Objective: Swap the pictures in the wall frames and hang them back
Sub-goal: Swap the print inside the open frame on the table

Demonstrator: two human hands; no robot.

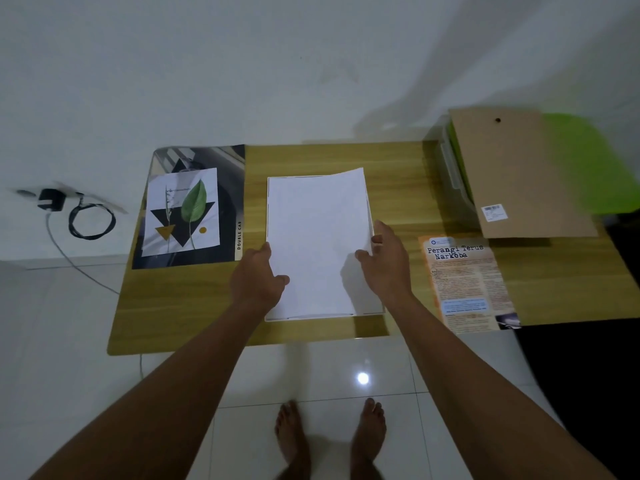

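Observation:
A white sheet [317, 233] lies face down over a white picture frame [375, 310] in the middle of the wooden table [398, 174]. The sheet sits slightly crooked, its far right corner lifted. My left hand [258, 277] grips its left edge, thumb on top. My right hand [386, 258] pinches its right edge. A leaf picture [183, 211] rests on a dark poster [230, 174] at the left. An orange printed sheet [467, 282] lies at the right. A brown backing board [516, 174] leans at the far right.
The backing board rests on a clear box with a green lid [588, 161]. A black charger and coiled cable [86, 216] lie on the floor at the left. My bare feet stand on white tiles below the table's front edge.

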